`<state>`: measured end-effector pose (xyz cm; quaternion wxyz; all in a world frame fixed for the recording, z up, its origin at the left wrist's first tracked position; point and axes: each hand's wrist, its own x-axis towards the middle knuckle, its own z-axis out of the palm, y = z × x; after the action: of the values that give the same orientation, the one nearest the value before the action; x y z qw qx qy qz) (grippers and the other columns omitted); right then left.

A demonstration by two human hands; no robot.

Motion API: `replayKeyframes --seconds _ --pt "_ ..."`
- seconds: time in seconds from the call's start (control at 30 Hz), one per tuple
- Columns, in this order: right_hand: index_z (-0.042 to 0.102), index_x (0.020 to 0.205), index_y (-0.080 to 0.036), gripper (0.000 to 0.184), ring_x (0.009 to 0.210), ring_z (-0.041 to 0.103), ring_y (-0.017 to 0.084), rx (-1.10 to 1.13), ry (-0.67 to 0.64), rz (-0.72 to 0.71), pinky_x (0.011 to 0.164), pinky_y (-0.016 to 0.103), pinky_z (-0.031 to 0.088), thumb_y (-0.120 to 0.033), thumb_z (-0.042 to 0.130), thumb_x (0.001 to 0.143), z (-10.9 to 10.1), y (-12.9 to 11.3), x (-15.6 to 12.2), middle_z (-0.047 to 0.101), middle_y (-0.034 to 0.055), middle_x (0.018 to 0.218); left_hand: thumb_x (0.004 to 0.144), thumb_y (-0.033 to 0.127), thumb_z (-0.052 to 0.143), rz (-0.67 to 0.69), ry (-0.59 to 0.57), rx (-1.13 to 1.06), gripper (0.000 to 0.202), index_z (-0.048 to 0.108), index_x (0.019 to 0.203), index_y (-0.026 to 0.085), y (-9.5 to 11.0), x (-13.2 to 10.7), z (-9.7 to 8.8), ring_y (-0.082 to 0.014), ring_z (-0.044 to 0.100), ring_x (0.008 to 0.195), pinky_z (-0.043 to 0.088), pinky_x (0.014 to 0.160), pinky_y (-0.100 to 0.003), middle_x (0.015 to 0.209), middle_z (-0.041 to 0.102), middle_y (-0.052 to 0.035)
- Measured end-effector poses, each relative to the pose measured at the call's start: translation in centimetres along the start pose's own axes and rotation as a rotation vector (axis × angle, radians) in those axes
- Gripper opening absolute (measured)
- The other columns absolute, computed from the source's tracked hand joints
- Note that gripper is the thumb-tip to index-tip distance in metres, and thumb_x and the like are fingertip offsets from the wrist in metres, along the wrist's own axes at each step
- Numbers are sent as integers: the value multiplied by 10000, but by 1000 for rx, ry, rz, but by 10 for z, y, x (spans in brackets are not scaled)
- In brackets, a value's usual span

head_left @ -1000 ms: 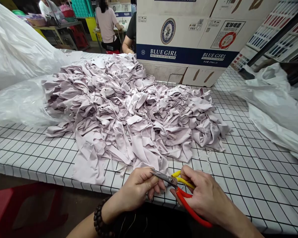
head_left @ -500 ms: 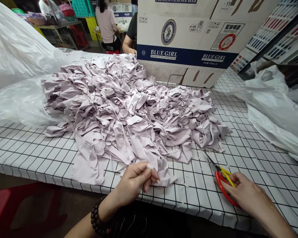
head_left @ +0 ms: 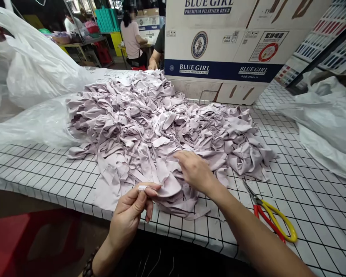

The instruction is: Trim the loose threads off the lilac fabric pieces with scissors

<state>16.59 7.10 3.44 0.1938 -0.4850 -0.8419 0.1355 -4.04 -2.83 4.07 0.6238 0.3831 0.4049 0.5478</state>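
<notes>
A large heap of pale mauve cut fabric pieces (head_left: 127,127) covers the middle of the table. My left hand (head_left: 132,209) is closed in a pinch at the near edge of the heap, on the end of a fabric piece (head_left: 171,186); a small white bit shows at its index finger. My right hand (head_left: 194,171) lies over the same piece with its fingers bent into the cloth; the thumb and the grip are partly hidden. To the right, scissors (head_left: 269,215) with one red and one yellow handle rest on the table, apart from both hands.
A tall Blue Girl beer carton (head_left: 219,46) stands behind the heap. Clear plastic bags (head_left: 43,77) lie at left, and a white plastic bag (head_left: 328,127) at right. The table has a grid-patterned cloth (head_left: 46,181). A red stool (head_left: 23,238) is at lower left. Other people sit and stand beyond.
The scissors have left my right hand and lie on the table. My right hand has moved left onto the fabric. My left hand has shifted left, still pinching cloth. The view has turned slightly.
</notes>
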Motion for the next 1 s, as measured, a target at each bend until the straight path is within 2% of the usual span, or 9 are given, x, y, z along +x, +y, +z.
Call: replayKeyframes --seconds 0.1,0.2,0.43,0.53,0.63,0.7,0.77,0.87,1.0 --pt "713 969 -195 179 1017 587 268 1 -56 -36 873 458 465 -109 605 856 17 -4 49 708 80 1024 885 349 653 25 45 -7 210 743 850 163 4 -5 -4 -60 539 478 415 469 -207 1103 716 -115" --pt "727 784 -200 110 991 582 287 17 -58 15 871 531 446 -204 650 862 -1 2 56 719 64 905 882 342 656 80 106 -5 203 741 845 160 11 -5 -12 -61 535 474 422 472 -210 1064 720 -102" --pt "676 783 -187 298 668 641 145 376 -83 231 567 266 516 -475 645 855 -89 24 -18 705 29 800 860 440 646 267 105 149 303 699 821 145 29 52 -21 -105 556 549 472 524 -241 1050 689 -107" --pt "667 784 -178 285 628 629 137 451 93 273 540 241 511 -458 672 836 -90 16 -43 678 23 714 822 487 660 226 173 586 340 724 858 155 36 67 -14 -150 584 638 473 545 -261 1161 640 -131" --pt "660 812 -182 174 632 617 139 259 281 102 575 263 515 -339 637 884 -73 -6 -52 676 21 710 823 486 654 230 250 841 319 739 881 184 35 51 4 -179 601 671 476 604 -296 1155 637 -120" --pt "645 824 -175 112 595 582 129 76 380 -51 571 267 481 -245 613 906 -60 -24 -54 657 13 670 908 515 517 122 -18 665 421 727 779 174 27 30 21 -151 570 553 462 580 -284 823 682 -79" --pt "629 841 -165 88 582 557 128 -64 417 -171 575 275 446 -174 586 917 -48 -41 -56 638 13 647 941 590 379 -195 -343 404 586 685 689 158 12 13 40 -121 467 400 383 457 -251 501 564 -18" --pt "625 929 -134 80 614 574 164 -151 416 -268 599 309 436 -112 549 916 -33 -58 -63 634 43 667 876 691 416 -275 -240 153 651 610 582 144 -9 6 59 -88 363 404 288 427 -225 434 419 28" --pt "615 1050 -91 186 736 629 211 -76 387 -294 680 341 481 -49 521 894 -21 -64 -72 666 95 770 765 623 665 -373 -132 -122 562 713 985 108 -17 15 59 -46 203 407 170 401 -194 463 314 98"
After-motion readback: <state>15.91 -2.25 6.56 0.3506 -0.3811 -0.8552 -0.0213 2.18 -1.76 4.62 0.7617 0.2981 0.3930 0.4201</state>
